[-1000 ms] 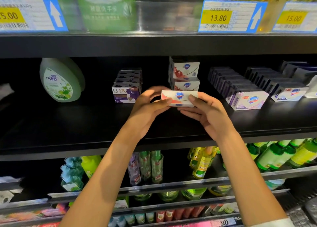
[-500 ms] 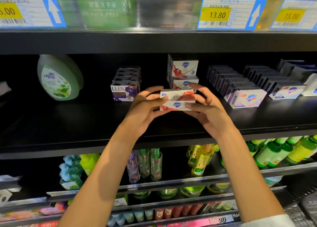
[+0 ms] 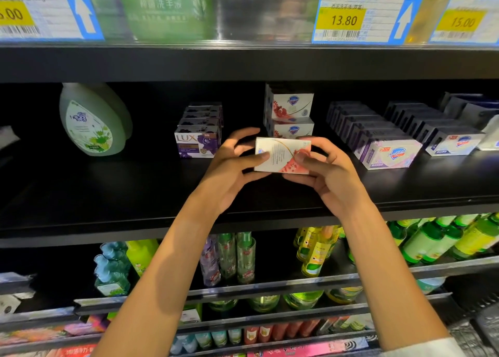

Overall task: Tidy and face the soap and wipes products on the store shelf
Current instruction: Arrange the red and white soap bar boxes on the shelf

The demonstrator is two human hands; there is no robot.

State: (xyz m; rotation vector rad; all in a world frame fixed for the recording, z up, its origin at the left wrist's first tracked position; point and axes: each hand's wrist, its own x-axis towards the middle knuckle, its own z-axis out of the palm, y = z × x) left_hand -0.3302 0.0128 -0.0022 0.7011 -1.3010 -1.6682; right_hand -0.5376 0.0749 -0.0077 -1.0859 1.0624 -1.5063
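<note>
Both hands hold one white and red soap box (image 3: 280,155) above the black middle shelf (image 3: 113,194). My left hand (image 3: 232,165) pinches its left end with thumb and fingers. At the right end my right hand (image 3: 326,173) grips it, thumb on its printed back face. Right behind it stand two stacked boxes of the same soap (image 3: 291,114). A row of purple Lux soap boxes (image 3: 198,138) sits to the left. Rows of lilac soap boxes (image 3: 388,151) and white soap boxes (image 3: 453,143) run back on the right.
A green hand-wash bottle (image 3: 91,122) lies at the shelf's left. The upper shelf edge (image 3: 243,62) carries price tags (image 3: 361,16) just above. Rows of green and clear bottles (image 3: 318,251) fill the shelf below. Bare black shelf board stretches in front of the Lux row.
The soap box has been turned over in my hands: its front logo faced me earlier, now its printed back faces me. Both hands stayed in nearly the same spot.
</note>
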